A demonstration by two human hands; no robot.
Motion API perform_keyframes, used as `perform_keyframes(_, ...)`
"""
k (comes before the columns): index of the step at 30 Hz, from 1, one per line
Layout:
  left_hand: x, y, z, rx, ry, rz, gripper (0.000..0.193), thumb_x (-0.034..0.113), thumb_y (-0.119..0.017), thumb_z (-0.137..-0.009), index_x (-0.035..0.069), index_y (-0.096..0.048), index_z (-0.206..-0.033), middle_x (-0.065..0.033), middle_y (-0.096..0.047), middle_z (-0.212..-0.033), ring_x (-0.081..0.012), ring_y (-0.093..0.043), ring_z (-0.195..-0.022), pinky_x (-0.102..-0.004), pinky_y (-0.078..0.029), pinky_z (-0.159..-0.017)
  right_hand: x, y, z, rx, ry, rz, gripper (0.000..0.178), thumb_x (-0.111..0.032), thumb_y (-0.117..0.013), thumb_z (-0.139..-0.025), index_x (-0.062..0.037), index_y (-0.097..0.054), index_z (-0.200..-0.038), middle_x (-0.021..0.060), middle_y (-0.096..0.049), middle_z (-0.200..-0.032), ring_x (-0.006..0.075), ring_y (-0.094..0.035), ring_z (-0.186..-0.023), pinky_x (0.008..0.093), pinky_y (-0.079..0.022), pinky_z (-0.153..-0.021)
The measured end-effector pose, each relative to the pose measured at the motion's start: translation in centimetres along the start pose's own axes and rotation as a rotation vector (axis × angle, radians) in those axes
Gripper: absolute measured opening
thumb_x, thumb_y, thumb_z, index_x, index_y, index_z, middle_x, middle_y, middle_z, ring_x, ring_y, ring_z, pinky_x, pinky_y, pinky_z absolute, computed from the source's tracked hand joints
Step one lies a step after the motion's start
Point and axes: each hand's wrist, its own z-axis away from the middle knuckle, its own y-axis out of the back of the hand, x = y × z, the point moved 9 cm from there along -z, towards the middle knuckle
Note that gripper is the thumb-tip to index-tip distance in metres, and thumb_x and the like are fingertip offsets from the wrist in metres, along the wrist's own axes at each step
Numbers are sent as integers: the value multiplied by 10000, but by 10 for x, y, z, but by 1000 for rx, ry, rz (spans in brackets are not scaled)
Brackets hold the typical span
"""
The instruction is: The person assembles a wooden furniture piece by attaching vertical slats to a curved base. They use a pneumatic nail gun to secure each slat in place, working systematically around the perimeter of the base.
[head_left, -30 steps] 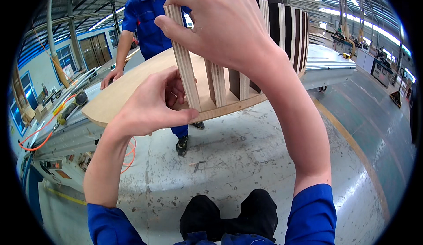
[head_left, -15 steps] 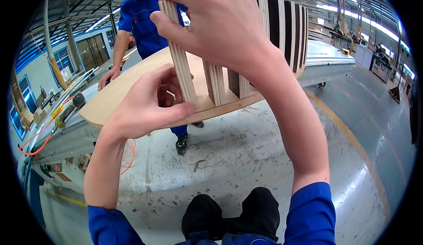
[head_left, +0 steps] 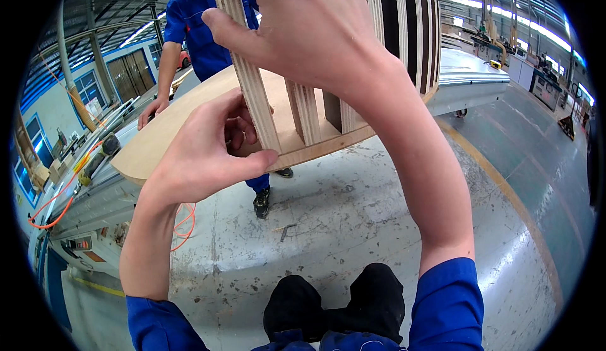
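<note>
An upright plywood strip (head_left: 254,89) stands on edge at the rim of a curved wooden board (head_left: 180,114), leaning a little to the left. My right hand (head_left: 303,23) grips its top, thumb on the near side and fingers over the far side. Low down, my left hand (head_left: 205,146) is curled round the strip's foot, its thumb lying along the board's edge. To the right stand a second plywood piece (head_left: 304,114) and a dark-faced panel (head_left: 334,112), partly behind my right wrist. Farther right, several dark-faced upright panels (head_left: 396,19) stand in a row.
Across the board a co-worker in blue (head_left: 199,32) rests a hand on its far edge. A metal-topped work table (head_left: 470,76) carries the board. At left lie a power tool (head_left: 110,146) and an orange hose (head_left: 47,215). Grey floor (head_left: 315,225) lies below.
The plywood strip's top has tipped slightly to the left with my right hand. My left hand stays at its foot. The view has shifted a little.
</note>
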Motion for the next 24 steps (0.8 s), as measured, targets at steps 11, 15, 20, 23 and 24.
perform_keyframes(11, -6, 0, -2, -63, 26, 39, 579, 160, -819, -750, -30, -583, -1242, -9, -586, -991, -57, -535, -820, -222, -451, -717, -1, 10, -2, -55, -52, -123, 289, -286, -680, -877, -17, -630, -785, 159, -649, -723, 365, -669, -723, 471, -524, -722)
perform_keyframes(15, -5, 4, -5, 27, -46, 177, 587, 163, -805, -769, -38, -576, -1271, -6, -591, -986, -56, -549, -829, -220, -460, -734, 3, -5, 1, -22, -16, 79, 292, -291, -680, -877, -15, -635, -789, 160, -650, -722, 363, -669, -717, 471, -525, -720)
perform_keyframes(20, -1, 1, -1, -34, -26, 64, 564, 143, -800, -753, -28, -579, -1244, 2, -580, -977, -46, -532, -805, -217, -448, -704, 1, -6, 1, -27, -17, 91, 294, -293, -678, -880, -17, -636, -789, 158, -650, -718, 359, -663, -701, 470, -519, -719)
perform_keyframes(23, -1, 0, -2, -32, -35, 48, 542, 129, -803, -731, -16, -580, -1202, 4, -573, -968, -44, -522, -788, -216, -439, -684, 2, -6, 0, -37, -13, 91, 295, -292, -674, -886, -16, -632, -791, 156, -650, -714, 353, -656, -687, 464, -513, -725)
perform_keyframes(24, -1, 0, -2, -28, -42, 47, 533, 124, -805, -722, -12, -580, -1187, 5, -571, -964, -44, -519, -782, -215, -435, -678, 1, -6, 0, -38, -10, 88, 295, -291, -673, -888, -15, -631, -793, 155, -650, -713, 351, -654, -684, 462, -511, -728)
